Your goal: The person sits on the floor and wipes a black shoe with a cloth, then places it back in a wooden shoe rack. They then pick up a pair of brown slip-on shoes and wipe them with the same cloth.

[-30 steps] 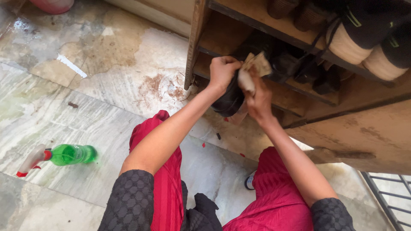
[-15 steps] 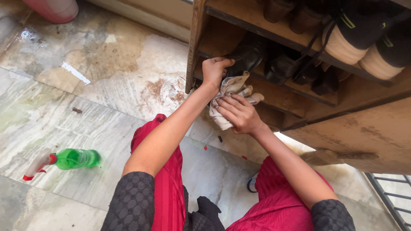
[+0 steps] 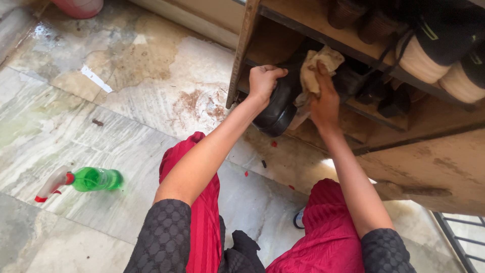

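Note:
My left hand [image 3: 263,81] grips the heel end of a black shoe [image 3: 279,103] held in front of a wooden shoe rack [image 3: 246,45]. Against the shoe's upper part, my right hand [image 3: 323,98] presses a crumpled beige cloth [image 3: 314,68]. The shoe tilts with its toe pointing down toward me. Both arms reach forward over my red-clad knees.
A green spray bottle [image 3: 86,180] with a white and red trigger lies on the marble floor [image 3: 126,126] at left. Several dark shoes [image 3: 374,83] and round woven items [image 3: 419,58] fill the rack's shelves. A pink bucket [image 3: 81,6] stands at the top left. A metal grate [image 3: 467,242] is at bottom right.
The shoe has come out from the shelf edge into view again. My right hand with the cloth moved up from below the shelf onto the shoe's upper part.

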